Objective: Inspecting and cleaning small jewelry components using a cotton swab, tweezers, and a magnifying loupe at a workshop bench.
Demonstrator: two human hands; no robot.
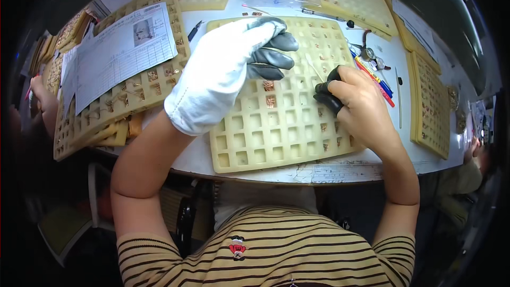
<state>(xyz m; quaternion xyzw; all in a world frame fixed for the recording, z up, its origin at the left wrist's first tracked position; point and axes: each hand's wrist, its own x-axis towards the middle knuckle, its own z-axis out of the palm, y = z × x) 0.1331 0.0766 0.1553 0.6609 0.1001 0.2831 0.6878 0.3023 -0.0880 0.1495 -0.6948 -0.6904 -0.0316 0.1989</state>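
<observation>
My left hand [235, 59], in a white glove with grey fingertips, hovers over the upper left of a pale yellow tray [259, 163] of square pockets. Its fingers are curled, and whether anything small sits between thumb and forefinger is hidden. Black finger covers are on the fingertips of my right hand [358, 95], which pinches a cotton swab [312, 65] above the tray's right half. The swab's white tip points up and left. Small copper-coloured pieces [270, 101] lie in some pockets; many pockets at the lower left hold nothing.
At left, a printed sheet [127, 52] lies on another filled tray [153, 87]. Pens [374, 73], pliers [366, 40] and a thin metal tool [399, 99] lie right. More trays [430, 103] stand beyond. Other people's hands [38, 87] show at both edges.
</observation>
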